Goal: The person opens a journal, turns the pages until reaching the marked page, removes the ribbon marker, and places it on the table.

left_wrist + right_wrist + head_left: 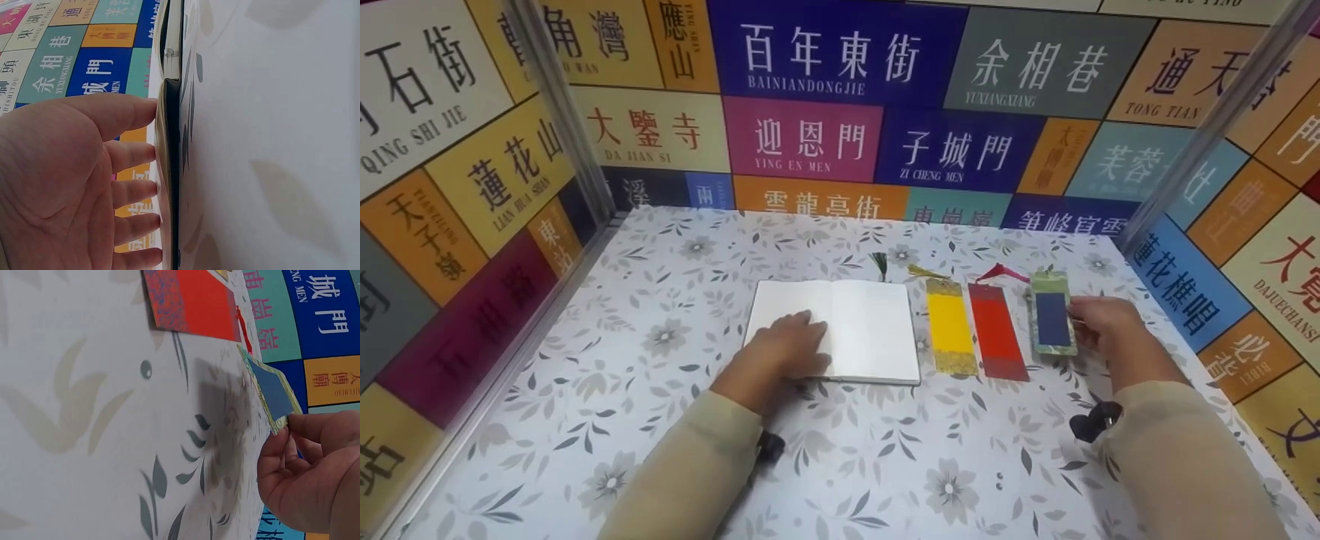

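An open notebook [874,330] with blank white pages lies on the table. My left hand [791,341] rests on its left page, and in the left wrist view the fingertips touch the paper with the fingers [135,191] extended. At the right, my right hand [1106,322] pinches the edge of a bookmark [1051,319] with a dark blue middle and a green patterned border. Seen from the right wrist, this bookmark [275,394] is tilted and lifted off the table, between thumb and fingers.
Between notebook and right hand lie a yellow bookmark [951,324] with a gold tassel and a red bookmark [997,330] with a red tassel. A dark green tassel [880,264] sticks out above the notebook. Sign-patterned panels [810,139] enclose the flowered tabletop [870,465].
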The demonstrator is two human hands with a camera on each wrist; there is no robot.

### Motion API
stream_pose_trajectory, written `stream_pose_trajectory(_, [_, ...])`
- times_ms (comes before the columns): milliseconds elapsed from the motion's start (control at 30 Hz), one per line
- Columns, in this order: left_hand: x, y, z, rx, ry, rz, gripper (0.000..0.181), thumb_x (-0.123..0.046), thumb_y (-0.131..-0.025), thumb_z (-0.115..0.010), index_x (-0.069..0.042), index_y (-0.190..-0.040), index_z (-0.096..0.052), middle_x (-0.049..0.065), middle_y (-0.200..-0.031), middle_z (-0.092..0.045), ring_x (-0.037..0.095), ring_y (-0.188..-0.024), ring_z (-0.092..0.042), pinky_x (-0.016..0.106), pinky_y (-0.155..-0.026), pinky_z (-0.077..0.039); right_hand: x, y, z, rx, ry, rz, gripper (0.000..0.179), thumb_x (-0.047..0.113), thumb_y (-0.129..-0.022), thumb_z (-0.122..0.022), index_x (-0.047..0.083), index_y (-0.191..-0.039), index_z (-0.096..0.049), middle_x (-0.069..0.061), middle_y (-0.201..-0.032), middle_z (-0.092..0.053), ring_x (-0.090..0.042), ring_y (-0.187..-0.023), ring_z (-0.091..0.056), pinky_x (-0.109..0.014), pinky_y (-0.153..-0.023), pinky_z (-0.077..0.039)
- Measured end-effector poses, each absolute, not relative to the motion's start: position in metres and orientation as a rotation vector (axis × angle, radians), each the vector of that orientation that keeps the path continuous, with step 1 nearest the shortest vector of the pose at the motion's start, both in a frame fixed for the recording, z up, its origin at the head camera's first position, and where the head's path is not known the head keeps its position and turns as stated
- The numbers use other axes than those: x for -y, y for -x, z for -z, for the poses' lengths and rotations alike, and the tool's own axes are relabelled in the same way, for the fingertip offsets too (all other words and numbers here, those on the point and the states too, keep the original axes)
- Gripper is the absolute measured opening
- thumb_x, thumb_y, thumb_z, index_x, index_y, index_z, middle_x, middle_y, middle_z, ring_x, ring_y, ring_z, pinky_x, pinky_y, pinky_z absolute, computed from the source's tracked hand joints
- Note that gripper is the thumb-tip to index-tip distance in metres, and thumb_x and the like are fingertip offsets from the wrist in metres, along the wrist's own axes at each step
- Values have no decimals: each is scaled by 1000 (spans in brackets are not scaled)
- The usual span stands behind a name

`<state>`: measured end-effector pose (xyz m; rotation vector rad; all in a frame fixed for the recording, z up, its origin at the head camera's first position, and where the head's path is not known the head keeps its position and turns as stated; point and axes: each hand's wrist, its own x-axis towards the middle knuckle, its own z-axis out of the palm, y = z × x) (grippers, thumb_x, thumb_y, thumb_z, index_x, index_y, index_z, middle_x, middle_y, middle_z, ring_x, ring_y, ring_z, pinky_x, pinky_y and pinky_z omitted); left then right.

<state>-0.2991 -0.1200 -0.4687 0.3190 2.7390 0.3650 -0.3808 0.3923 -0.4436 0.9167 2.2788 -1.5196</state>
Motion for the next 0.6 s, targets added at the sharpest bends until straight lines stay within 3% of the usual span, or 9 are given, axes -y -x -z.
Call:
stream_pose_trajectory(267, [120, 298, 468, -2741, -304, -368, 72, -49, -105, -57, -24, -169, -35, 11, -180, -24, 37, -167, -23, 61, -135, -24, -392, 374, 453, -2351, -803, 1329, 56, 28, -110, -55, 10, -162, -46, 7, -91, -67, -11, -85, -65, -25, -73, -59])
stream_pose_trajectory(400, [119, 298, 467, -2742, -295, -363, 72, -48, -105, -57, -24, -169, -35, 10, -180, -24, 37, -167, -23, 61, -135, -22, -392, 374, 455, -2384, -812, 1255, 57, 30, -109, -57, 7, -160, -47, 3, -96, -66, -14, -85, -65, -27, -72, -59])
stream_pose_trajectory(500, [118, 298, 467, -2742, -291, -356, 71, -48, -105, -56, -25, -169, -35, 10, -180, -24, 36, -167, -23, 60, -136, -22, -392, 374, 457, -2397, -838, 1223, 57, 30, -110, -56, 5, -160, -47, -3, -110, -65, -18, -92, -66, -28, -75, -58])
stream_pose_trajectory(600, [118, 297, 468, -2731, -287, -365, 71, -48, -106, -56, -25, -169, -35, 9, -181, -23, 36, -168, -21, 60, -136, -21, -391, 373, 457, -2412, -848, 1195, 57, 28, -110, -55, 3, -160, -47, -6, -110, -63, -20, -91, -65, -30, -74, -57])
